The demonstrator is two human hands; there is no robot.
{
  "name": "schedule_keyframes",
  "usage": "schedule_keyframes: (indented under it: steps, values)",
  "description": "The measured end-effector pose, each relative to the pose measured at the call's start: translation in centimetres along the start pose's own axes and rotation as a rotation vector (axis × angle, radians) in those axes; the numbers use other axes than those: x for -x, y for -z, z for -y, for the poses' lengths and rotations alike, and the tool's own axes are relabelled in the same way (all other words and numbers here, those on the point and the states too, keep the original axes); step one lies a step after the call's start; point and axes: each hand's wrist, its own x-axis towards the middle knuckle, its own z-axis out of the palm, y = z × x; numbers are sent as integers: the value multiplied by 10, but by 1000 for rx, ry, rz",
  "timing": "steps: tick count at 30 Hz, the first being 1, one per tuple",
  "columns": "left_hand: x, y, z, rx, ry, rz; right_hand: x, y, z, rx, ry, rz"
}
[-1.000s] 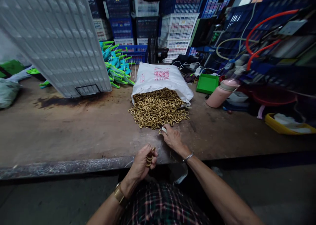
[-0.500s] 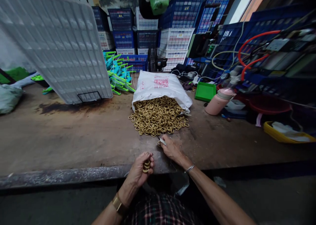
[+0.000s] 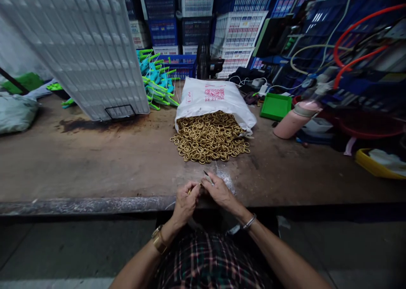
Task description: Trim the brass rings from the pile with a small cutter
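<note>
My left hand (image 3: 186,201) is closed around several gold-coloured rings, mostly hidden by the fingers. Close against it, my right hand (image 3: 220,192) pinches a small knife-like tool (image 3: 206,173), pale with a dark pointed tip. The fingertips of both hands meet around a bit of gold ring, just above the table's front edge. Beyond them a heap of gold-coloured rings (image 3: 209,141) spills from the mouth of a white sack (image 3: 215,96) with red print, which lies on its side.
On the wooden table (image 3: 95,162), a ribbed translucent panel (image 3: 95,56) stands at left beside green and blue plastic pieces (image 3: 158,82). At right are a green tray (image 3: 275,106), a pink bottle (image 3: 294,122) and a yellow tray (image 3: 377,170). Stacked crates (image 3: 239,29) rise behind.
My right hand has drawn back from the edge of the ring heap to my left hand. The left hand has turned and closed further over its rings. The head view has shifted.
</note>
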Motion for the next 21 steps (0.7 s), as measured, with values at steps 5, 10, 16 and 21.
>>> schedule_keyframes:
  steps: [5, 10, 16, 21]
  values:
    - [0, 1, 2, 26, 90, 94, 0, 0, 1, 10, -38, 16]
    - [-1, 2, 4, 165, 165, 168, 2, 2, 7, 32, -39, 7]
    - [2, 1, 3, 288, 136, 201, 2, 5, 12, -12, -34, 6]
    - [2, 0, 2, 297, 116, 171, 4, 4, -2, 186, 19, -88]
